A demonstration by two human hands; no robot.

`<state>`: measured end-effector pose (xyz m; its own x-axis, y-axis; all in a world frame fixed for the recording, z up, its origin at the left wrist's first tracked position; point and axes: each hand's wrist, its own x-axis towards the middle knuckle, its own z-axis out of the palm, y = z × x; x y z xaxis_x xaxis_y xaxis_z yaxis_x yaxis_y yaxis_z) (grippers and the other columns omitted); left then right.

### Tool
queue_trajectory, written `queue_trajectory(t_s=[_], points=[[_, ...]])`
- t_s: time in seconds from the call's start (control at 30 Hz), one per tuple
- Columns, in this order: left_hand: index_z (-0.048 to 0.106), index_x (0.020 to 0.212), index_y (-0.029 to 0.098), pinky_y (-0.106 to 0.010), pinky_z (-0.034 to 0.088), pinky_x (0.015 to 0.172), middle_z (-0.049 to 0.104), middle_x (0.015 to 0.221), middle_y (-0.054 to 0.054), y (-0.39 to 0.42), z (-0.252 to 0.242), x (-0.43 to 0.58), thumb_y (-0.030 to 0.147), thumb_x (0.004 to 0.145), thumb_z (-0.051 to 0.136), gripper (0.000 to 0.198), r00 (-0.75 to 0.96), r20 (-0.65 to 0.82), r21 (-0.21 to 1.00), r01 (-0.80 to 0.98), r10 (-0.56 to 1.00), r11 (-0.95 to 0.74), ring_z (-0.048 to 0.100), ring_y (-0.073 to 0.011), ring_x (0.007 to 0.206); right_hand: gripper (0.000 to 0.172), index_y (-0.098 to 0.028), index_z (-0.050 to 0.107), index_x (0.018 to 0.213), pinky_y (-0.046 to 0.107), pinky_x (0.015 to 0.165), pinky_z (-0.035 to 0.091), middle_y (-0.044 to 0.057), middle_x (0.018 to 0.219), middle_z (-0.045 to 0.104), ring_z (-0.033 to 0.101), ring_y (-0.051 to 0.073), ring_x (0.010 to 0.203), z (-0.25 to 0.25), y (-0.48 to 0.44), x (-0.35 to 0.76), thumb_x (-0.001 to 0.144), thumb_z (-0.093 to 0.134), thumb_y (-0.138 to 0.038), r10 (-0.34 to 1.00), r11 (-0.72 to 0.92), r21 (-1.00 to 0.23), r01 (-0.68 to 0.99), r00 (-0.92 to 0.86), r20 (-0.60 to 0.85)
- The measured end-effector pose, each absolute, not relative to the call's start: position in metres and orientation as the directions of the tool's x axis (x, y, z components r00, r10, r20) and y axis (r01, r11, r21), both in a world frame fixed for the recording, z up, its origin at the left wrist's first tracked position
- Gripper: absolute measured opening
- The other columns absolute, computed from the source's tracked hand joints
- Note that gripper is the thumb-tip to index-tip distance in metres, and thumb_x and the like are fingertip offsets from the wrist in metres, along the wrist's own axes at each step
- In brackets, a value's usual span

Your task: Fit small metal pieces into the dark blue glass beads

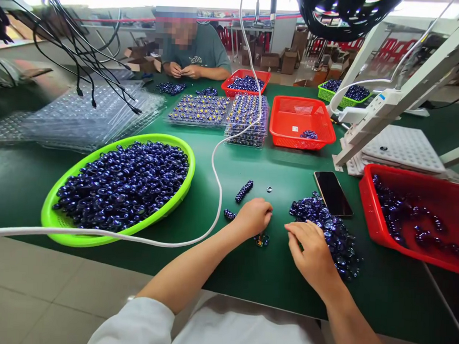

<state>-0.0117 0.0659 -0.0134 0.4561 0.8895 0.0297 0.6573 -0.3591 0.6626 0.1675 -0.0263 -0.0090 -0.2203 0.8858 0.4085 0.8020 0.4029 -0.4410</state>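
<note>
Observing left hand curled inward; cannot tell whether clamped on a piece. Noting right hand at left edge of loose dark-blue pile; cannot tell whether together or apart at fingertips. Finding short row of rings beyond left hand, with single ring nearby, and small parts just nearside
</note>
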Motion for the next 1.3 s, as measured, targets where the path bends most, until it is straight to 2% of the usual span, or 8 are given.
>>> queue_trajectory(t_s=[0.07, 0.13, 0.2, 0.33, 0.57, 0.77, 1.07, 1.3], points=[[0.073, 0.093, 0.015, -0.032, 0.052, 0.076, 0.071, 0.087, -0.009, 0.061, -0.006, -0.012, 0.023, 0.084, 0.062, 0.016, 0.411, -0.006, 0.826, 0.516, 0.912, -0.227, 0.066, -0.0203, 0.08, 0.021, -0.023, 0.064, 0.109, 0.044, 0.094, 0.049, 0.006, 0.103, 0.071, 0.066, 0.021, 0.098, -0.004, -0.026, 0.166, 0.095, 0.05, -0.017, 0.901, 0.373, -0.572, 0.73, -0.137, 0.412], [0.073, 0.093, 0.014, -0.029, 0.053, 0.072, 0.073, 0.083, -0.007, 0.053, 0.003, -0.01, 0.03, 0.08, 0.07, 0.021, 0.412, -0.12, 0.98, 0.196, 0.903, 0.04, 0.066, -0.0177, 0.075, 0.019, -0.023, 0.063, 0.111, 0.038, 0.087, 0.053, 0.005, 0.104, 0.07, 0.066, 0.02, 0.098, 0.002, -0.027, 0.165, 0.095, 0.053, -0.023, 0.922, 0.317, -0.681, 0.66, -0.048, 0.383], [0.073, 0.09, 0.012, -0.029, 0.053, 0.072, 0.073, 0.081, -0.006, 0.042, 0.011, -0.007, 0.033, 0.073, 0.078, 0.027, 0.467, -0.24, 0.936, -0.119, 0.851, 0.33, 0.067, -0.0165, 0.073, 0.02, -0.024, 0.061, 0.112, 0.034, 0.084, 0.054, 0.005, 0.102, 0.068, 0.066, 0.02, 0.095, 0.008, -0.029, 0.164, 0.093, 0.058, -0.028, 0.932, 0.287, -0.736, 0.613, 0.0, 0.363], [0.072, 0.085, 0.011, -0.025, 0.051, 0.069, 0.074, 0.079, -0.007, 0.027, 0.017, 0.001, 0.029, 0.069, 0.083, 0.027, 0.515, -0.368, 0.751, -0.326, 0.774, 0.574, 0.068, -0.0144, 0.072, 0.028, -0.023, 0.057, 0.114, 0.034, 0.083, 0.053, 0.004, 0.098, 0.065, 0.065, 0.019, 0.09, 0.013, -0.033, 0.161, 0.088, 0.066, -0.032, 0.916, 0.336, -0.74, 0.582, -0.018, 0.401], [0.069, 0.084, 0.011, -0.03, 0.053, 0.077, 0.074, 0.081, -0.008, 0.02, 0.014, 0.009, 0.022, 0.068, 0.084, 0.025, 0.5, -0.409, 0.663, -0.412, 0.763, 0.625, 0.071, -0.0188, 0.081, 0.031, -0.023, 0.055, 0.116, 0.039, 0.084, 0.054, 0.006, 0.102, 0.061, 0.062, 0.021, 0.093, 0.006, -0.035, 0.164, 0.087, 0.067, -0.026, 0.879, 0.403, -0.683, 0.609, -0.051, 0.474], [0.07, 0.084, 0.011, -0.029, 0.054, 0.077, 0.073, 0.083, -0.006, 0.017, 0.006, 0.011, 0.024, 0.063, 0.088, 0.031, 0.509, -0.459, 0.621, -0.403, 0.728, 0.673, 0.07, -0.0148, 0.075, 0.025, -0.025, 0.059, 0.111, 0.041, 0.079, 0.055, 0.007, 0.1, 0.062, 0.063, 0.021, 0.092, -0.001, -0.033, 0.165, 0.089, 0.061, -0.013, 0.832, 0.432, -0.582, 0.689, -0.054, 0.552], [0.073, 0.08, 0.011, -0.023, 0.047, 0.066, 0.069, 0.067, -0.001, 0.018, 0.0, 0.011, 0.026, 0.065, 0.087, 0.025, 0.449, -0.45, 0.702, -0.357, 0.772, 0.617, 0.06, -0.0081, 0.061, 0.023, -0.025, 0.059, 0.102, 0.04, 0.081, 0.054, 0.006, 0.101, 0.062, 0.062, 0.021, 0.095, -0.001, -0.035, 0.17, 0.086, 0.062, -0.007, 0.843, 0.457, -0.651, 0.606, -0.061, 0.535], [0.07, 0.077, 0.013, -0.026, 0.051, 0.067, 0.071, 0.067, -0.002, 0.016, 0.004, 0.013, 0.026, 0.066, 0.084, 0.022, 0.318, -0.371, 0.837, -0.294, 0.873, 0.462, 0.064, -0.0122, 0.062, 0.016, -0.022, 0.055, 0.095, 0.046, 0.087, 0.051, 0.007, 0.101, 0.062, 0.062, 0.024, 0.099, 0.0, -0.034, 0.171, 0.086, 0.055, -0.008, 0.875, 0.348, -0.658, 0.668, 0.02, 0.483]])
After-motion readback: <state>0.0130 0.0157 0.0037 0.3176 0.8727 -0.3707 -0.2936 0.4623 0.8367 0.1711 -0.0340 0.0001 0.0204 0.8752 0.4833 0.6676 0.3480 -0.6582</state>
